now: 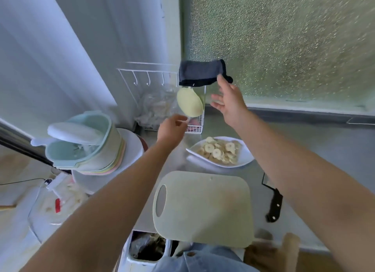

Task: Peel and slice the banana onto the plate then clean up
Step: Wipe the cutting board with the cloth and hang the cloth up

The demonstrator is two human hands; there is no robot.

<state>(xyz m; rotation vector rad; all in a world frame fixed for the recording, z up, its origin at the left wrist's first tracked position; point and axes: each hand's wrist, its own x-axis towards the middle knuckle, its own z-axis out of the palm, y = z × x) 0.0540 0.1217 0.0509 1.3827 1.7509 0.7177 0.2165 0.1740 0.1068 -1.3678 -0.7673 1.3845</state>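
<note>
Nearest, at six o'clock, a bin (146, 249) of dark scraps sits under the cutting board (203, 208) on the desk. At eleven the left hand (171, 130) pinches a pale green utensil (189, 105) by its stem. At twelve hangs the cloth (200, 72), long axis crosswise. The right hand (229, 101), spread and empty, is nearer, at the cloth's right corner. At one, the plate (245, 160) holds the banana slices (220, 151).

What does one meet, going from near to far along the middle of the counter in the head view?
Cutting board → plate with banana slices → white wire basket → frosted window.
</note>
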